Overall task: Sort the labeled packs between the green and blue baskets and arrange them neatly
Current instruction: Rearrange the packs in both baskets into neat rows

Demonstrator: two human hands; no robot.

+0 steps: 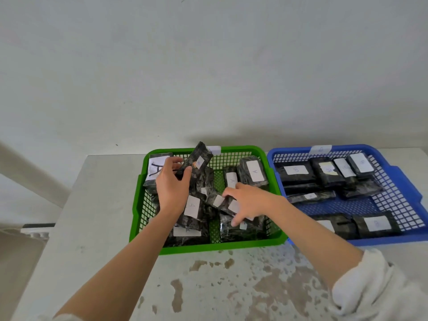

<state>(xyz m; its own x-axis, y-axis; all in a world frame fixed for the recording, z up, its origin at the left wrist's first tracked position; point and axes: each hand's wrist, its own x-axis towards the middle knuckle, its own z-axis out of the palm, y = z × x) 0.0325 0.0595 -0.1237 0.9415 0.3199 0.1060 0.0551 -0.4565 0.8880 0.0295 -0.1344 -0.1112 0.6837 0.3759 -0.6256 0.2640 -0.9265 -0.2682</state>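
Note:
A green basket (251, 243) sits on the table, full of dark wrapped packs with white labels, several marked A. My left hand (172, 185) holds one dark pack (195, 162) tilted upright above the basket's back left; its label seems to read B. My right hand (247, 202) reaches into the basket's middle, with fingers curled over a pack (223, 202) lying in the pile. To the right stands a blue basket (393, 238) that holds several packs labelled B, lying mostly flat in rows.
The two baskets stand side by side, touching, on a white table (97, 228) with worn brown patches near the front edge. A plain wall rises behind. A white tag (320, 149) is stuck on the blue basket's back rim, and another on the green one.

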